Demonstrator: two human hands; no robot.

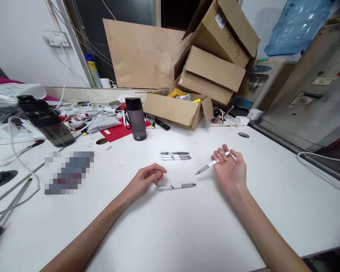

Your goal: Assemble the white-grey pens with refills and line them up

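Holding a white pen with a grey grip (211, 164) in the right hand (229, 172), palm turned up, writing tip slanting left and toward the body. Resting on or just above the counter (164, 234) with the left hand (150, 175), fingers loosely curled and drawn close together. Nearest there to a second pen (177, 186), lying flat just to the right of those fingertips and slightly closer to the body — cannot tell whether touching it. Running roughly left to right along its long axis, clip end by the left hand, tip pointing toward the right side. Clearly nearer the left hand than the right. Beyond, roughly parallel, laid close together in a small group of pens (175, 157) — well short of the open cardboard box (170, 109).
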